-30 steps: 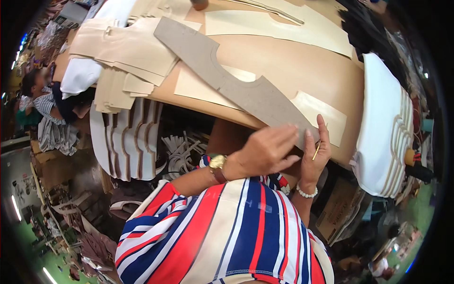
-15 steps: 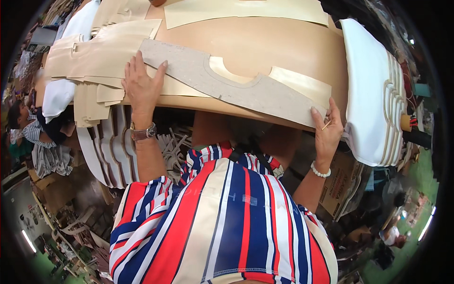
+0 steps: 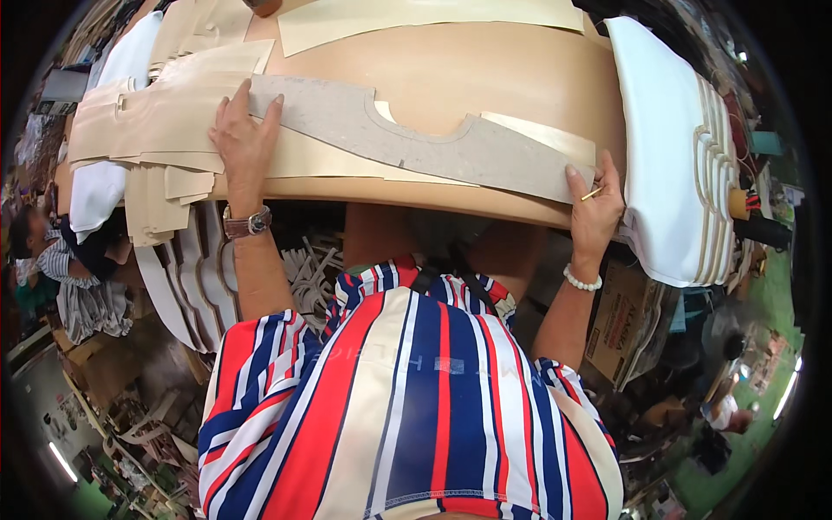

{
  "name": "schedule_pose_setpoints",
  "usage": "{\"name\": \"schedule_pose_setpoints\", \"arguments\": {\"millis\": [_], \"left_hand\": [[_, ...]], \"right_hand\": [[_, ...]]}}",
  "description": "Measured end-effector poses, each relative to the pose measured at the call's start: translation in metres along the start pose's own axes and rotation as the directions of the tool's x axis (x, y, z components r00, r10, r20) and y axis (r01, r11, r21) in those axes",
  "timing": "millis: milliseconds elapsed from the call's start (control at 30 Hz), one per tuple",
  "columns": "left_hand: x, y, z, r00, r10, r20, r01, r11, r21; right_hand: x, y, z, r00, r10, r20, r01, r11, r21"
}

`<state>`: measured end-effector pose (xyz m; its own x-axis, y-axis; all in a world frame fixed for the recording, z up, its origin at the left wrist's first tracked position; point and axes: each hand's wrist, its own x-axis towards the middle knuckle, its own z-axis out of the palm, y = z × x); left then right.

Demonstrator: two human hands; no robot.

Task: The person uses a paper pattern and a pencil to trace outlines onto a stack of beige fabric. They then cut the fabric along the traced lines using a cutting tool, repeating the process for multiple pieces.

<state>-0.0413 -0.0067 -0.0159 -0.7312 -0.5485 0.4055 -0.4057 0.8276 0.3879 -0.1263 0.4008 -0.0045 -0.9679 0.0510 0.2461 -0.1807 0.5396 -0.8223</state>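
Note:
A long grey cardboard template (image 3: pixel 425 156) with a rounded notch in its far edge lies across a cream sheet piece (image 3: pixel 347 159) at the table's near edge. My left hand (image 3: pixel 245 143) grips the template's left end, thumb on top and fingers at its end. The template's right end is held by my right hand (image 3: pixel 596 204), thumb on its upper face. A thin, yellowish, pen-like stick (image 3: pixel 592 193) pokes out between that hand's fingers; its exact kind cannot be made out. Part of the cream piece shows beyond the template's far edge.
Stacked cream pieces (image 3: pixel 156 121) overhang the tan table (image 3: pixel 511 69) at left. Another cream piece (image 3: pixel 433 19) lies at the far side. White padded panels (image 3: pixel 659 156) hang over the right end; more curved panels (image 3: pixel 195 269) stand below left. A co-worker (image 3: pixel 52 251) is at far left.
The template has turned and shifted on the cream piece: less cream shows beyond its far edge, more along its near edge. Both hands keep their hold. The whole view has shifted slightly.

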Motion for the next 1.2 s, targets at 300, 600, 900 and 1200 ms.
{"name": "schedule_pose_setpoints", "arguments": {"millis": [300,600,900,1200], "left_hand": [[0.007,-0.001,0.01,0.995,-0.013,-0.1,0.026,0.991,0.131],[0.026,0.009,0.009,0.983,-0.183,0.005,0.183,0.983,-0.015],[0.043,0.011,-0.007,0.85,0.378,0.366,-0.413,0.91,0.02],[0.065,0.014,-0.021,0.728,0.358,0.585,-0.449,0.894,0.012]], "right_hand": [[0.004,-0.014,0.007,0.998,0.013,-0.055,-0.019,0.994,-0.111],[-0.004,-0.028,-0.011,0.978,0.2,0.058,-0.18,0.951,-0.252],[-0.012,-0.02,-0.01,0.976,0.203,0.074,-0.182,0.957,-0.226],[-0.018,-0.014,-0.008,0.984,0.174,0.036,-0.159,0.954,-0.256]]}}
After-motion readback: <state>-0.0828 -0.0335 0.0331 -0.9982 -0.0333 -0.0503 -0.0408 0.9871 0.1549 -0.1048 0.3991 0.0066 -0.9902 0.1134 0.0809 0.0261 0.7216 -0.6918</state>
